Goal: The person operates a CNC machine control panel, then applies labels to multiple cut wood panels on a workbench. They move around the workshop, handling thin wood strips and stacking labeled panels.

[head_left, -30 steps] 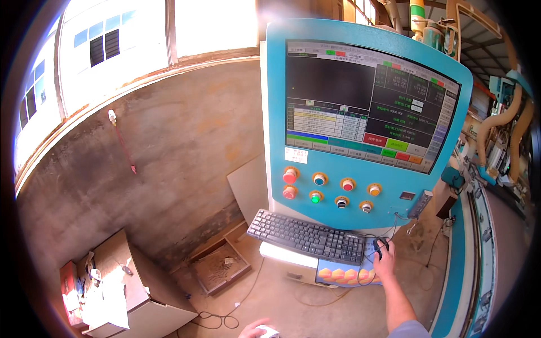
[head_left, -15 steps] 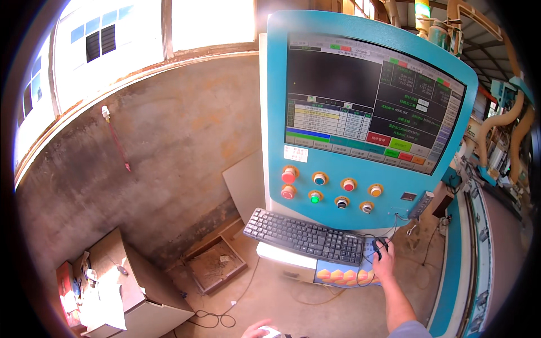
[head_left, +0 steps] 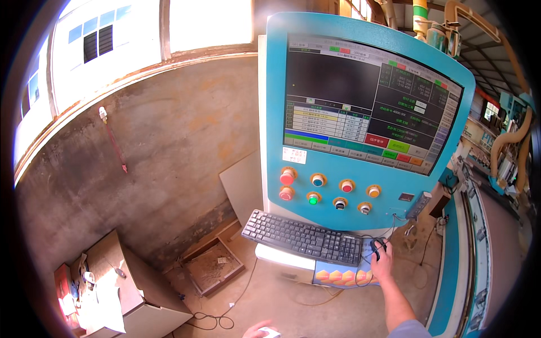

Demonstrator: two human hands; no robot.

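At four o'clock in view, mouse (head_left: 374, 247) being gripped under half-curled right hand (head_left: 384, 261), at its eleven o'clock | long axis roughly twelve-to-six, just beside keyboard (head_left: 304, 236)'s three-o'clock end | left hand (head_left: 258, 329) cropped at six, white item (head_left: 271, 332) against it, grip can't be told

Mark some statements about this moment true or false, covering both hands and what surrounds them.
1. The right hand is on the black computer mouse. True.
2. The black keyboard lies left of the mouse. True.
3. The left hand is on the keyboard. False: that hand is at the picture's lower edge, beside a white object.
4. The green push button is in the control console's lower button row. True.
5. The wooden tray is right of the keyboard. False: it is to the left.
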